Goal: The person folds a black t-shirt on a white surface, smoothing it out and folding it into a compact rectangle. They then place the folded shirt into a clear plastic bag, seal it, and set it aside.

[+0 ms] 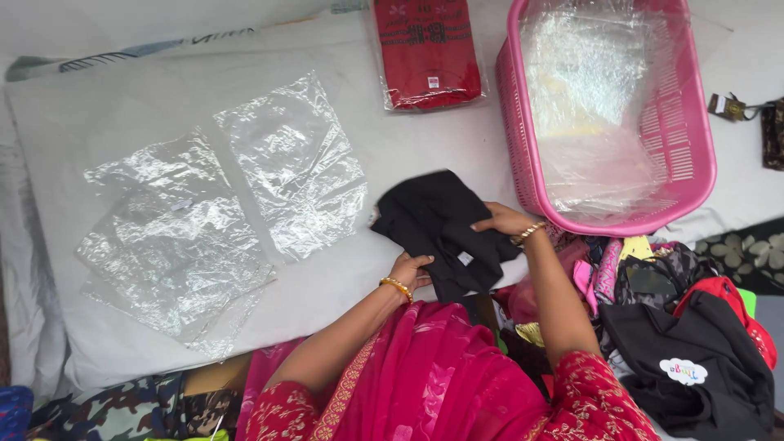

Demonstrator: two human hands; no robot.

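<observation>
On the white cloth-covered work surface (122, 106), near its front edge, lies a folded black fabric garment (437, 224). Left hand (408, 269) grips the garment's near edge, fingers curled over the cloth. Right hand (502, 220) rests on its right side, fingers pinching the fabric. Hands apart, both on the garment. Clear plastic bags (220, 204) lie flat to the left. Pink plastic basket (686, 139), lined with clear film, stands just right. Red packaged garment (429, 53) lies beyond.
</observation>
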